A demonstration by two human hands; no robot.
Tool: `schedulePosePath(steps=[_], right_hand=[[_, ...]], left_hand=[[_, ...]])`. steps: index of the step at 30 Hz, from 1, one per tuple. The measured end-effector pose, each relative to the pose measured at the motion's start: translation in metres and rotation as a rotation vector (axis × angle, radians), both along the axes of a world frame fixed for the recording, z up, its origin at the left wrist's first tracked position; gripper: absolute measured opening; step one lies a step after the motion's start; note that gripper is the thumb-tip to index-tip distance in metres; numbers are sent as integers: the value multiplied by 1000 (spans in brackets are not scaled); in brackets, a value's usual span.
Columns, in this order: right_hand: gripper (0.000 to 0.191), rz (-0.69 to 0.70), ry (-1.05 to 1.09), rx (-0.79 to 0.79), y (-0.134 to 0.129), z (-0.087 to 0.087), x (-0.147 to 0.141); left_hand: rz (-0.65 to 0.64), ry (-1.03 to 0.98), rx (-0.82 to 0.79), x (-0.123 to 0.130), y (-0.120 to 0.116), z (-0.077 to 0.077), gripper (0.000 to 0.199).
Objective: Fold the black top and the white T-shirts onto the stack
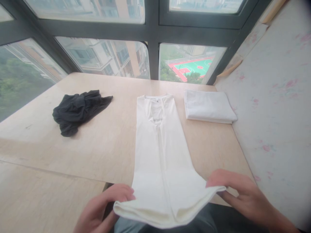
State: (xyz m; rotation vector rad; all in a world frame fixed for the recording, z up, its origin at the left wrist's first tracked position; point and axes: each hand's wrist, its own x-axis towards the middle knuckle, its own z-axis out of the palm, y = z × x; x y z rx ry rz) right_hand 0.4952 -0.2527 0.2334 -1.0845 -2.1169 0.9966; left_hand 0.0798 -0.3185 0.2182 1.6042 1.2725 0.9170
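A white shirt (150, 152) lies lengthwise on the wooden surface, collar away from me, its sides folded in to a narrow strip. Its front opening runs down the middle. My left hand (107, 207) pinches the near left corner of the hem, and my right hand (243, 194) pinches the near right corner. Between them the hem is lifted off the surface and sags over the near edge, above my lap. Parts of both thumbs are hidden by the cloth.
A crumpled black garment (77, 110) lies at the left on the pale wooden surface (116, 142). Folded white cloth (207, 105) sits at the back right, beside the flower-patterned wall (272, 123). Dark-framed windows (153, 58) border the back. A gap (108, 187) opens near my left hand.
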Motion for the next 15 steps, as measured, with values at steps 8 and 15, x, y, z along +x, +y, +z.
schedulePosePath(steps=[8, 15], right_hand=[[38, -537, 81, -156, 167, -79, -53], [38, -612, -75, -164, 205, -135, -69]], left_hand=[[336, 78, -152, 7, 183, -50, 35], [450, 253, -171, 8, 217, -99, 41]])
